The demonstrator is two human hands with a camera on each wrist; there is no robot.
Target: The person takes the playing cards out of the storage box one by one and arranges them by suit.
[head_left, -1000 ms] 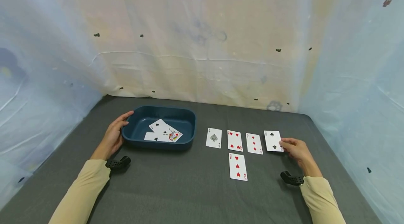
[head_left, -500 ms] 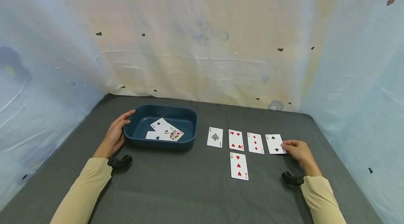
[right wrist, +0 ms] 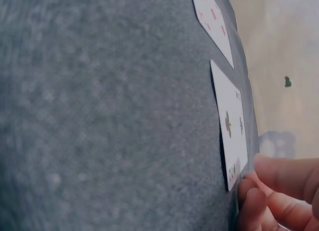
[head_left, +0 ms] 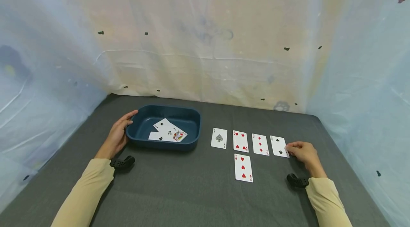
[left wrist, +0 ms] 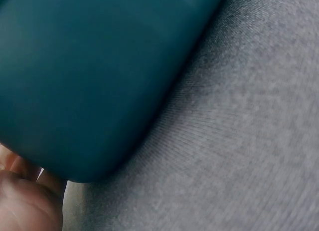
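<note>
"Pinching, is that what the right hand (head_left: pixel 302 154) is doing?"

"It is: thumb and fingertips sit on the right edge of a thin, white, rectangular playing card with black club marks (head_left: pixel 278 145). How hard they press, I can't tell."

"And where does that card lie?"

"Face up on the grey woven tablecloth (head_left: pixel 179 188), at the right end of a row, just beside a white playing card with red diamonds (head_left: pixel 260 145) but not touching it."

"How would it handle?"

"I'd expect next to no weight, a springy stiffness and a smooth face that slides easily. A hard squeeze could crease a corner."

"So where would you take hold?"

"Right there on the edge, thumb over the face, a finger beneath. The cloth should give a little, enough for a fingertip to slip under."

"What about the left hand (head_left: pixel 115 136)?"

"It rests against the left end of a dark blue, rounded rectangular tray (left wrist: pixel 99 91), plastic by its look. Whether the fingers curl round it I can't tell; the wall hides some of them. I'd guess the tray is light and rigid, best held by its rim, and kept level because loose, overlapping white playing cards (head_left: pixel 155 135) lie inside."
</note>
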